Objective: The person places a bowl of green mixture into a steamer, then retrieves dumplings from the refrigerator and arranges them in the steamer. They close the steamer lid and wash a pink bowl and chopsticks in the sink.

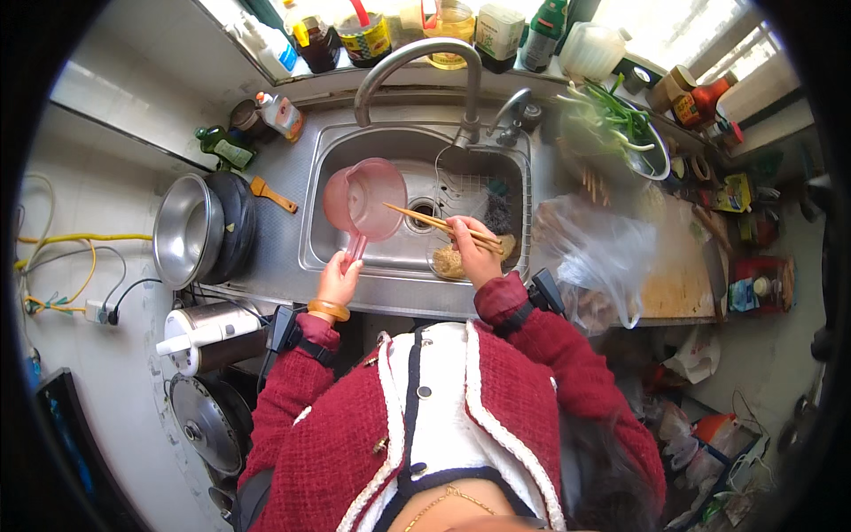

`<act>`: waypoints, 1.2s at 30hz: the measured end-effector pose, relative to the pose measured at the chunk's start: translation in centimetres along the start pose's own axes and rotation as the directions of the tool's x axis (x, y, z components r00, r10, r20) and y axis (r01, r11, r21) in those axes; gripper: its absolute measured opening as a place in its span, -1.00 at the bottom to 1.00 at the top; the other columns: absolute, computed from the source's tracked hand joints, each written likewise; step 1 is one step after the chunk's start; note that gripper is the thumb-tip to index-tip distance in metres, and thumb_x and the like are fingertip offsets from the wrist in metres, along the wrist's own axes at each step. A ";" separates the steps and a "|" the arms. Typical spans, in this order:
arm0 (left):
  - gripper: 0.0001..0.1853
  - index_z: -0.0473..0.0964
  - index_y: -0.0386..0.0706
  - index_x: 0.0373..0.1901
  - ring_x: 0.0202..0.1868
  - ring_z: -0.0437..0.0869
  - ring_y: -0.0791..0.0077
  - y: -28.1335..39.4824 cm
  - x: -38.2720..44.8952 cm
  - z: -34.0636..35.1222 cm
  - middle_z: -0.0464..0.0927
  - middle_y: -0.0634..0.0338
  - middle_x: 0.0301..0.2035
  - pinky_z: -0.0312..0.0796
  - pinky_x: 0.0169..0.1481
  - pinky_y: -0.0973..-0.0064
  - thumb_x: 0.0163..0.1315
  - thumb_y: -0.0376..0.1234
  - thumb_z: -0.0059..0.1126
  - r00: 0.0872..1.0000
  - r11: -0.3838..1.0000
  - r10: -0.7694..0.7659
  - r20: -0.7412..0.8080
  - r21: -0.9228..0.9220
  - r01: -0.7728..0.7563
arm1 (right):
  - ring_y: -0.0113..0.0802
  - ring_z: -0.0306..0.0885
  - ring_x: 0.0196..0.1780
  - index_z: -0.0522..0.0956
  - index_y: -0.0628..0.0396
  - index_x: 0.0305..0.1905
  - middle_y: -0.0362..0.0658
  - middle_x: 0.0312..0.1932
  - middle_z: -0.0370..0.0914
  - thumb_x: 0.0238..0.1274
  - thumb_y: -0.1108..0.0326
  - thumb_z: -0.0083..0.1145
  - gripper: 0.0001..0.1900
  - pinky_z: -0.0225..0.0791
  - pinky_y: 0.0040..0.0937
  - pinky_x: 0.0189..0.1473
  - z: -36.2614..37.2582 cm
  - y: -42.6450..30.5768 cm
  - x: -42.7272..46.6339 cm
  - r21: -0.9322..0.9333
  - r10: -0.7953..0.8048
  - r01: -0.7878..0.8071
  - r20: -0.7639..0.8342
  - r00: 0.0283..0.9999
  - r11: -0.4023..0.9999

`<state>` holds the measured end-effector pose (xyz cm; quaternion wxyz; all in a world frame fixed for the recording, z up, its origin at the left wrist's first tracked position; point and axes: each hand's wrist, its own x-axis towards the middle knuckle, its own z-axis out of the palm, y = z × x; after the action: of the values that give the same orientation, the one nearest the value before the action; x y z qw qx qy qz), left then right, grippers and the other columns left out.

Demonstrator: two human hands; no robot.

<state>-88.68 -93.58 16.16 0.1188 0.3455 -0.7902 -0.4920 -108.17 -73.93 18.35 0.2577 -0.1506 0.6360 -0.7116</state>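
My left hand (pixel 338 284) grips the handle of a pink translucent plastic dipper (pixel 377 193). The dipper is held over the left part of a stainless steel sink (pixel 392 256), its opening towards me. In my right hand (pixel 473 253) is a pair of wooden chopsticks (pixel 425 218), their tips pointing left at the dipper's rim; whether they touch it I cannot tell. Below the chopsticks shows the sink drain (pixel 421 211). A wire rack (pixel 459 183) fills the sink's right side, holding a dark scouring pad (pixel 497 211) and a yellowish sponge-like pad (pixel 448 262), partly behind my right hand.
A curved faucet (pixel 425 45) arches over the sink's back. Metal bowls (pixel 188 229) and a wooden brush (pixel 272 193) stand left. To the right are a clear plastic bag (pixel 598 246), a cutting board (pixel 681 266), a knife (pixel 714 269) and a bowl of green onions (pixel 618 126).
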 end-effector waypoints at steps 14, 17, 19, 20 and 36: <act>-0.86 0.35 -0.16 -0.29 -0.70 0.28 0.69 2.0 -3.5 1.2 0.36 0.30 -0.62 0.13 -0.64 0.75 0.34 -0.30 0.03 0.901 0.684 -0.207 0.380 -0.602 0.411 | -0.54 0.47 -0.25 0.54 0.15 0.05 -0.19 -0.23 0.48 0.36 0.37 0.01 -0.75 0.38 -0.61 -0.26 2.1 2.8 -3.5 -0.253 -0.300 0.329 0.147 0.943 0.910; -0.86 0.35 -0.16 -0.28 -0.70 0.28 0.69 2.3 -4.4 1.4 0.36 0.30 -0.62 0.12 -0.65 0.75 0.36 -0.29 0.01 0.892 0.670 -0.199 0.405 -0.608 0.426 | -0.52 0.48 -0.22 0.52 0.14 0.09 -0.19 -0.18 0.47 0.34 0.40 0.02 -0.73 0.41 -0.60 -0.25 2.3 4.1 -4.8 -0.214 -0.152 0.183 0.155 0.976 0.960; -0.84 0.35 -0.16 -0.27 -0.70 0.28 0.69 2.6 -4.9 1.3 0.35 0.31 -0.62 0.10 -0.66 0.75 0.37 -0.26 -0.01 0.890 0.675 -0.183 0.419 -0.604 0.423 | -0.51 0.48 -0.20 0.46 0.13 0.16 -0.17 -0.11 0.47 0.31 0.43 0.06 -0.66 0.43 -0.58 -0.22 2.2 4.4 -5.2 -0.225 -0.186 0.220 0.162 0.969 0.949; -0.83 0.35 -0.15 -0.27 -0.70 0.28 0.69 2.8 -5.0 1.3 0.35 0.31 -0.62 0.09 -0.67 0.75 0.37 -0.25 -0.01 0.887 0.658 -0.172 0.429 -0.620 0.428 | -0.53 0.48 -0.20 0.45 0.13 0.17 -0.17 -0.09 0.47 0.30 0.43 0.08 -0.65 0.43 -0.58 -0.20 2.2 4.4 -5.4 -0.219 -0.190 0.221 0.150 0.970 0.951; -0.80 0.34 -0.14 -0.27 -0.71 0.32 0.68 6.2 -7.4 5.2 0.39 0.30 -0.60 0.07 -0.70 0.74 0.35 -0.21 0.02 0.902 0.616 -0.190 0.388 -0.668 0.417 | -0.46 0.49 -0.15 0.40 0.11 0.18 -0.10 0.00 0.41 0.06 0.38 0.29 -0.47 0.40 -0.56 -0.25 -2.5 -1.1 -8.0 -0.257 -0.218 0.269 0.212 0.953 0.928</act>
<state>-88.65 -83.30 20.13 0.0496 0.3248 -0.4609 -0.8244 -103.16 -67.34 19.99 0.1994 -0.3277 0.6817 -0.6231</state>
